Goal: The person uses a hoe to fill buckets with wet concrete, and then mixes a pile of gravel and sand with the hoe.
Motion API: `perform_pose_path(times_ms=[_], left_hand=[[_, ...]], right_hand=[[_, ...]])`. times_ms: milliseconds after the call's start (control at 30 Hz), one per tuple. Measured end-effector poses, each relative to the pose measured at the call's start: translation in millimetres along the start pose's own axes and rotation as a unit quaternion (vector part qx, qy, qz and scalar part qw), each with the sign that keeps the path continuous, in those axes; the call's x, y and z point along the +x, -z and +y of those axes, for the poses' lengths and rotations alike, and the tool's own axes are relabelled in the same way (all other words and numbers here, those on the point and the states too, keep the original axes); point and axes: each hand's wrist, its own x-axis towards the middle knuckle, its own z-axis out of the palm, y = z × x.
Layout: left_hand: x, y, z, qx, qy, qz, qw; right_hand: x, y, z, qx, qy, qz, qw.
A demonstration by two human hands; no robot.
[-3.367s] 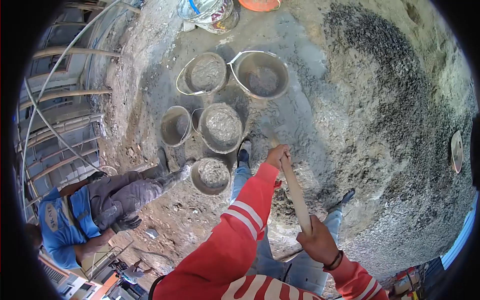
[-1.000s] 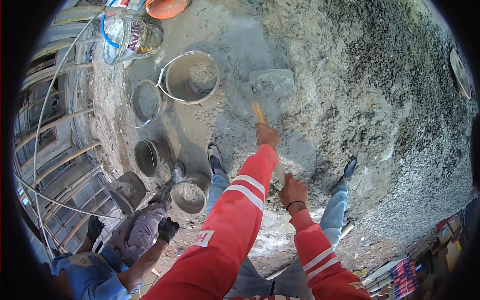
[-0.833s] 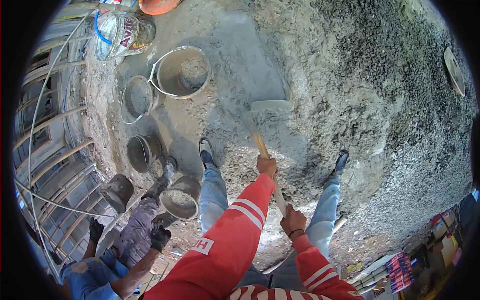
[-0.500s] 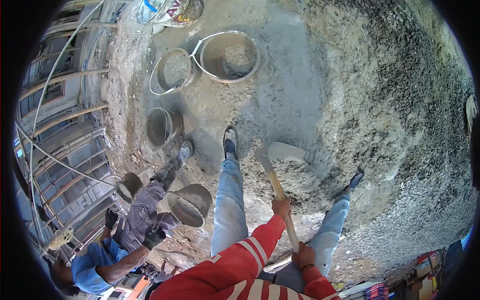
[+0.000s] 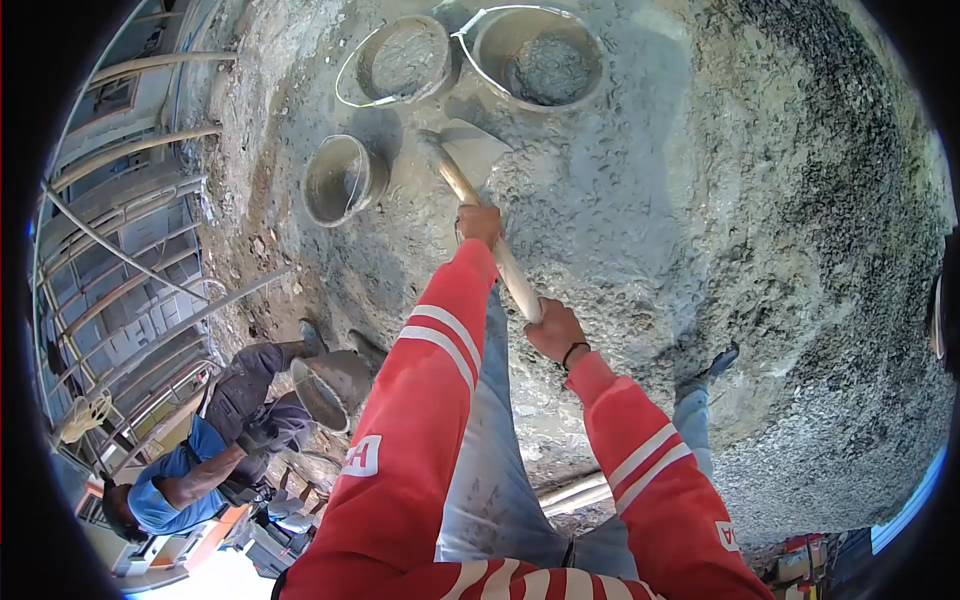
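A hoe [image 5: 460,185] with a pale wooden handle stretches forward and to the left over wet grey mortar. My left hand [image 5: 480,224] is wrapped round the handle's upper part, nearer the blade. Lower down, near the handle's end, my right hand [image 5: 557,330] is closed on it. The metal hoe blade [image 5: 478,142] lies low between the buckets. Just beyond it are a large bucket [image 5: 490,52] and a smaller bucket [image 5: 368,60], each holding grey mix. Another bucket [image 5: 376,185] stands tilted to the blade's left; its contents are hard to make out.
A co-worker in a blue shirt [image 5: 190,500] bends at lower left beside a tilted bucket [image 5: 345,380]. Bamboo poles [image 5: 140,142] line the left side. Dark gravel [image 5: 830,170] is heaped along the right. Wet mortar [image 5: 620,230] covers the ground ahead.
Both my hands have swung the hoe forward and left, from beside my foot to near the buckets. My view has shifted too. The co-worker's bucket sits farther left in view.
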Motion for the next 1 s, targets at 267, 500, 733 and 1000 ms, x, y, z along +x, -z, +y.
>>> perform_pose_path(times_ms=[267, 500, 733, 1000], left_hand=[[-226, -73, -87, 0.121, 0.105, -0.177, 0.971], [-325, -138, -215, 0.143, 0.159, -0.266, 0.94], [-300, -117, -174, -0.075, 0.234, -0.496, 0.833], [-229, -44, -15, -0.341, 0.371, -0.429, 0.75]], right_hand=[[-182, 7, 109, -0.042, -0.13, 0.023, 0.99], [-275, -6, 133, -0.05, -0.267, 0.046, 0.961], [-223, 49, 20, -0.046, -0.31, 0.004, 0.95], [-239, 137, -147, 0.031, -0.214, -0.044, 0.975]])
